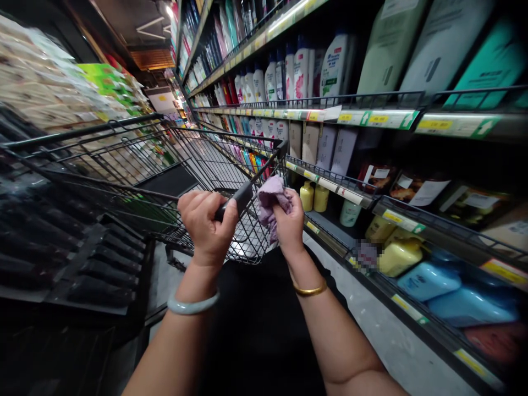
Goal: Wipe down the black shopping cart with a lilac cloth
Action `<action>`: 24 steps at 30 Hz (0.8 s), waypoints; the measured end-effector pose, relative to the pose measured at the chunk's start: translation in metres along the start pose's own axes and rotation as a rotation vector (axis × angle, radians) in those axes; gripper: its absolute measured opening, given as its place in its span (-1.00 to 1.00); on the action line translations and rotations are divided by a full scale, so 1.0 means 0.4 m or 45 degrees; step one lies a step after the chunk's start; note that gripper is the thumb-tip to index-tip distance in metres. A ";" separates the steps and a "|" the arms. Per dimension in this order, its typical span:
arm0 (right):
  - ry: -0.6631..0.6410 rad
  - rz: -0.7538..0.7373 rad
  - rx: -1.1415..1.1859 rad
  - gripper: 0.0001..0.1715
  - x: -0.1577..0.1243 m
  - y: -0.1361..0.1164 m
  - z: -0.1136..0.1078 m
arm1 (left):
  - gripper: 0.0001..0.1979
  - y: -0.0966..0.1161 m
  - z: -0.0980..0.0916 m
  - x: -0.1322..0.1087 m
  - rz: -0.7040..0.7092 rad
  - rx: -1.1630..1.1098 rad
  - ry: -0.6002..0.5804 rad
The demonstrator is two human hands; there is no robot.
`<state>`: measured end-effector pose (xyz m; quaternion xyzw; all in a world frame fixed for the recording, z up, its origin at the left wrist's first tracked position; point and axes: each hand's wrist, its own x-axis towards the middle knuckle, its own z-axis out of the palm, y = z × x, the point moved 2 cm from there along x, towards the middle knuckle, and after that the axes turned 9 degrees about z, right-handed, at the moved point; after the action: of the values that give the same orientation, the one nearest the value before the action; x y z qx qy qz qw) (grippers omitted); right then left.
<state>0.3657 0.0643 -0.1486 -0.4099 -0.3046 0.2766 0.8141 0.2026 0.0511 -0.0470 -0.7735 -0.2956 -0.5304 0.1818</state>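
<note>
My left hand is wrapped round the dark handle of a black wire shopping cart. A pale bangle circles that wrist. In my right hand is a crumpled lilac cloth, pinched between thumb and fingers beside the handle's right end. A gold bangle is on the right wrist. The cart stands in front of me, slanting away to the left, and its basket shows mostly bare wire with a dark panel inside.
Shelves along the right hold shampoo bottles, with yellow pump bottles and blue bottles low down. Stacked packages and green packs line the left. Dark packaged goods stand close by the cart's left side.
</note>
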 end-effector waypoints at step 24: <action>-0.053 -0.009 -0.078 -0.66 0.006 0.011 0.003 | -0.66 -0.020 -0.013 -0.012 0.012 -0.051 0.079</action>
<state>0.3656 0.0689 -0.1511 -0.4275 -0.3313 0.2726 0.7957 0.1925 0.0527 -0.0499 -0.7614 -0.2755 -0.5593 0.1776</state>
